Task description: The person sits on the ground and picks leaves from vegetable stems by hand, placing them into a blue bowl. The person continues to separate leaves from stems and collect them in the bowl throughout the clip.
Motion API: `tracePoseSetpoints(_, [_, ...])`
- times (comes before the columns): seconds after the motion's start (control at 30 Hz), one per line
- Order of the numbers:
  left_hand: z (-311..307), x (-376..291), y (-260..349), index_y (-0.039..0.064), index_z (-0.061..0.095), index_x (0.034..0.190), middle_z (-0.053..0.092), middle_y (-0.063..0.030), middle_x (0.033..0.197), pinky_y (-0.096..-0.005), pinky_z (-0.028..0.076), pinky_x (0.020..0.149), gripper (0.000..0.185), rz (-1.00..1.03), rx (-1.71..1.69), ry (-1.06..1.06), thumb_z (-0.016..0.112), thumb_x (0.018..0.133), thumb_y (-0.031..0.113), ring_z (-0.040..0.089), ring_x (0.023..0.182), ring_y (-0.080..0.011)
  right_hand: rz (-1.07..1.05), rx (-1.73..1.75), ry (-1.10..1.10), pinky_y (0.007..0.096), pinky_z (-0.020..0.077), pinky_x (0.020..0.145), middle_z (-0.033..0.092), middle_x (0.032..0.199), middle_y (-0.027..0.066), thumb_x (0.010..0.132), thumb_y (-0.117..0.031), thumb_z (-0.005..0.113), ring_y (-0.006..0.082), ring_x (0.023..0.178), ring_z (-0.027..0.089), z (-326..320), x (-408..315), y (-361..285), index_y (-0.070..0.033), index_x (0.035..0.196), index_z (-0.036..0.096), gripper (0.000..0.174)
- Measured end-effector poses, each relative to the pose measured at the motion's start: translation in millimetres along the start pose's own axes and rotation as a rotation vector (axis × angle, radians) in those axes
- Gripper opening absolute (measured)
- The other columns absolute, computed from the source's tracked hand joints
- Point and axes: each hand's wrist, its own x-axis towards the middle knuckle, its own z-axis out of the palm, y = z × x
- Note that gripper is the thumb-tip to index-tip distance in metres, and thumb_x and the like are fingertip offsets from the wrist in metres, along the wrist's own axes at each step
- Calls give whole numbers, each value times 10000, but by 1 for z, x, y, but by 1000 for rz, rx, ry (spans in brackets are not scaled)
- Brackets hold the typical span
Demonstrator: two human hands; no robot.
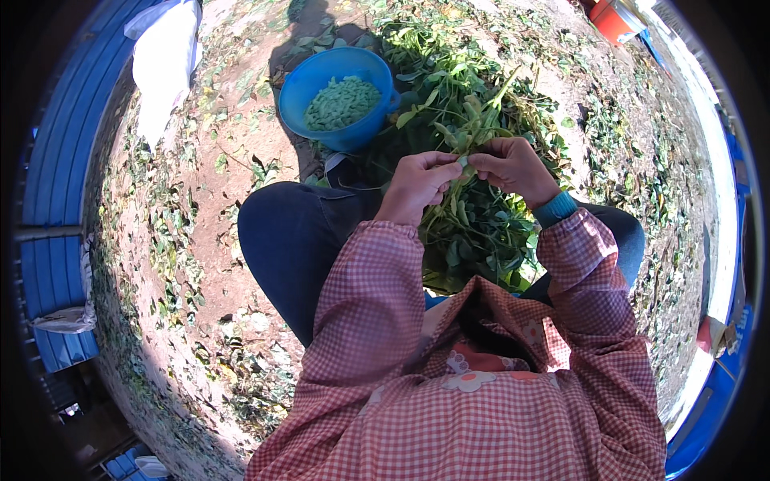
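Observation:
My left hand (415, 183) and my right hand (514, 171) meet over my lap, fingertips nearly touching. Between them they pinch a small pale green bean pod (463, 161); whether it is split is too small to tell. A leafy bean stalk (475, 117) with several plump pods lies around and just beyond my fingertips. Under both hands, a heap of cut green bean plants (463, 240) spreads between my crossed legs and out ahead. Ahead and to the left stands a blue plastic basin (292, 99), partly filled with shelled green beans (343, 103).
Fallen leaves (171, 252) litter the bare ground (216, 282) on both sides. A white sack (162, 66) lies at the upper left, near blue corrugated sheeting (60, 132). At the upper right is a red bucket (612, 23). My bent knee (283, 234) is close to the basin.

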Motion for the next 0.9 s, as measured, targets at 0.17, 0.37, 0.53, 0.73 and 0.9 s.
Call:
tracePoseSetpoints(0.17, [-1, 4, -1, -5, 563, 1025, 556, -7, 799, -164, 281, 435, 212, -64, -125, -20, 581, 849, 113, 430, 585, -40, -77, 46, 37, 176, 340, 412, 565, 613, 15, 795, -112, 593, 38, 471, 454, 7, -1, 2, 28, 810, 615, 143])
tracePoseSetpoints(0.37, [2, 6, -1, 46, 588, 945, 537, 9, 767, -165, 295, 455, 133, -86, -50, -4, 559, 865, 148, 427, 601, -42, -110, 29, -36, 162, 326, 403, 586, 645, 18, 834, -114, 559, 25, 466, 447, 10, 0, -2, 11, 899, 596, 146])
tracePoseSetpoints(0.53, [4, 6, -6, 26, 595, 905, 547, -11, 758, -177, 304, 445, 130, -9, -196, -84, 532, 867, 133, 434, 582, -48, -78, 58, 13, 157, 302, 394, 584, 638, 15, 848, -118, 543, 17, 453, 422, 7, -1, -4, 7, 888, 590, 140])
tracePoseSetpoints(0.73, [0, 8, -5, -1, 578, 997, 600, -73, 912, -168, 327, 480, 168, -21, -281, -259, 507, 874, 89, 469, 650, -52, -138, 18, 68, 171, 283, 395, 535, 593, -10, 838, -113, 548, 20, 445, 399, -4, 3, -4, 2, 832, 586, 121])
tracePoseSetpoints(0.9, [2, 7, -6, 0, 584, 1027, 622, -89, 962, -163, 333, 489, 190, -66, -253, -227, 557, 850, 63, 491, 674, -47, -139, -68, 128, 173, 281, 397, 508, 567, -22, 838, -121, 551, 18, 447, 399, -7, 4, -3, -15, 803, 586, 118])
